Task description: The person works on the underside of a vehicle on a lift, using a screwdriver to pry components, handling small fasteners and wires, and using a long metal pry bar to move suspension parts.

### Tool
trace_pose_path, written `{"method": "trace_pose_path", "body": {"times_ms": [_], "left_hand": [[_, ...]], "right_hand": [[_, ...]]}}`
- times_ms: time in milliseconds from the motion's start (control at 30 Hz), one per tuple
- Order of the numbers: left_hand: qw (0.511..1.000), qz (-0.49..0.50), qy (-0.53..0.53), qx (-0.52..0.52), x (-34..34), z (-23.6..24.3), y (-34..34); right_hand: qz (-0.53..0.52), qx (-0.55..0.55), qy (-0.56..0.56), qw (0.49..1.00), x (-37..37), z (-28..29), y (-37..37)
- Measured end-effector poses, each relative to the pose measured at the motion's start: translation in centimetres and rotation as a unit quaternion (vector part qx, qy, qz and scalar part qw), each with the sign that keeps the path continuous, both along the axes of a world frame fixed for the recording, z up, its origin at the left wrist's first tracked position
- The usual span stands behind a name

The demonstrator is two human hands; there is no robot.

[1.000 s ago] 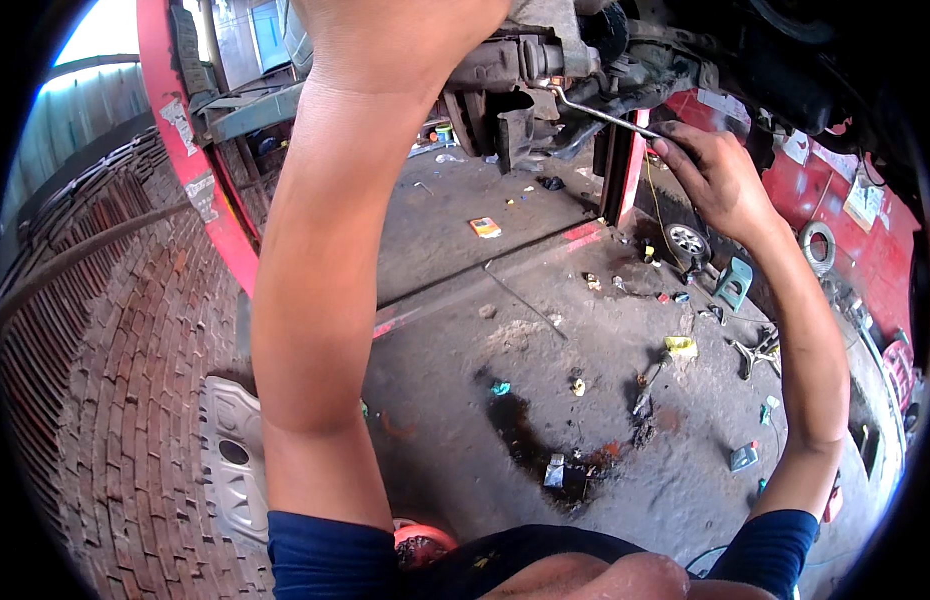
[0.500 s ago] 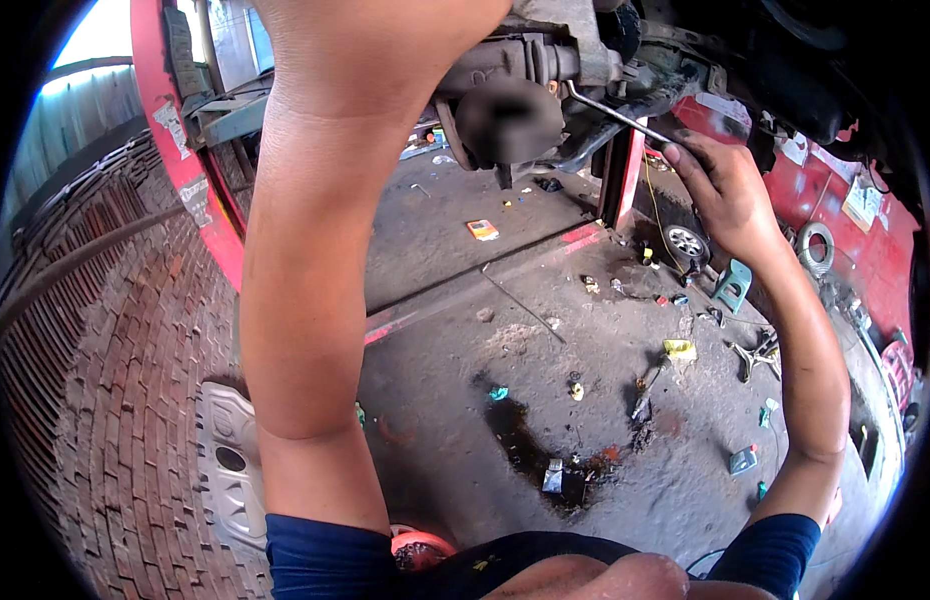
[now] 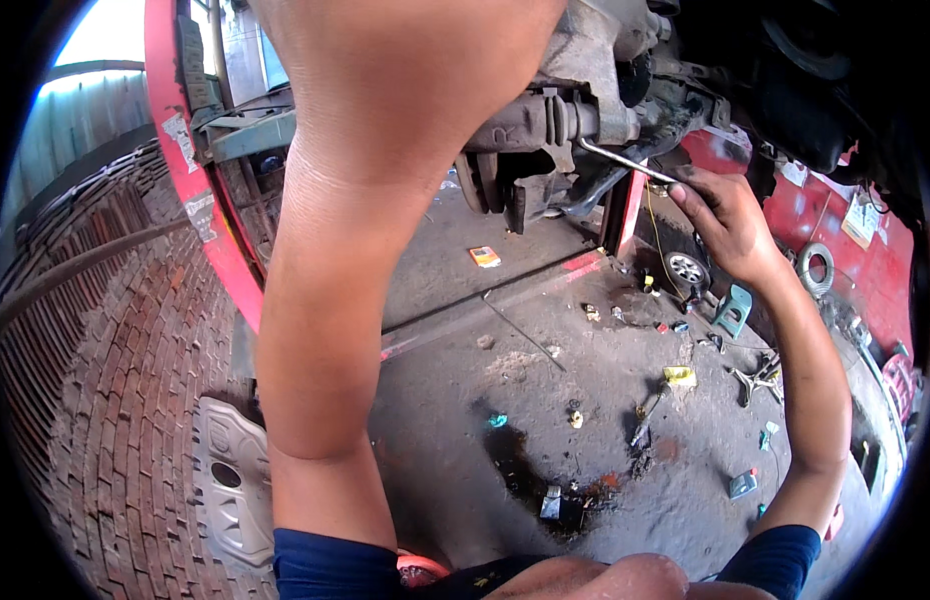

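Note:
Overhead, a grey brake caliper (image 3: 520, 128) sits among the dirty suspension parts (image 3: 597, 72) of a raised vehicle. My right hand (image 3: 727, 222) is closed around a slim metal wrench (image 3: 625, 160). The wrench's bent end meets the caliper's right side, beside the rubber-ribbed pin. My left arm reaches up across the picture, and my left hand (image 3: 425, 70) is at the top edge, left of the caliper. Its fingers are out of sight, so whether it grips anything does not show.
A red lift post (image 3: 200, 190) rises on the left beside a brick surface (image 3: 135, 370). Across the stained floor lie a metal rod (image 3: 525, 332), a wheel (image 3: 686, 268), a green stool (image 3: 732, 310) and scattered litter. A pale metal shield (image 3: 230, 480) lies lower left.
In the picture, the caliper and my left arm now appear lower and farther right. My right hand has shifted slightly down and keeps hold of the wrench, whose bent end stays at the caliper.

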State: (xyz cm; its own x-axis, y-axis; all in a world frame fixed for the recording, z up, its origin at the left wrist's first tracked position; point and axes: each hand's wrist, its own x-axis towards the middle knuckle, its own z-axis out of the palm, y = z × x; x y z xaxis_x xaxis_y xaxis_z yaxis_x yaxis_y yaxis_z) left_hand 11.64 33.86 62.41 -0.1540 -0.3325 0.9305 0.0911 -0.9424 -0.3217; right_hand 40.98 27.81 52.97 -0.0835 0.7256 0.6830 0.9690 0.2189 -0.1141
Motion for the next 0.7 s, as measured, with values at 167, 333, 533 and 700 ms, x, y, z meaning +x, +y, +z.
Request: {"method": "trace_pose_path", "body": {"times_ms": [167, 333, 533, 700], "left_hand": [[0.99, 0.043, -0.074, 0.108, -0.6, 1.6, 1.5], [0.994, 0.092, -0.042, 0.04, -0.2, 1.4, 1.0], [0.978, 0.16, -0.089, 0.098, -0.6, 1.6, 2.4], [0.959, 0.236, -0.122, 0.1, -0.5, 1.4, 2.1]], "right_hand": [[0.043, 0.022, -0.067, 0.997, 0.2, 1.0, 0.6], [0.001, 0.044, -0.119, 0.992, -1.3, 0.7, -1.3], [-0.046, 0.0, -0.026, 0.999, -3.2, 0.5, -2.5], [-0.027, -0.066, 0.145, 0.987, -3.3, 0.6, -2.3]]}}
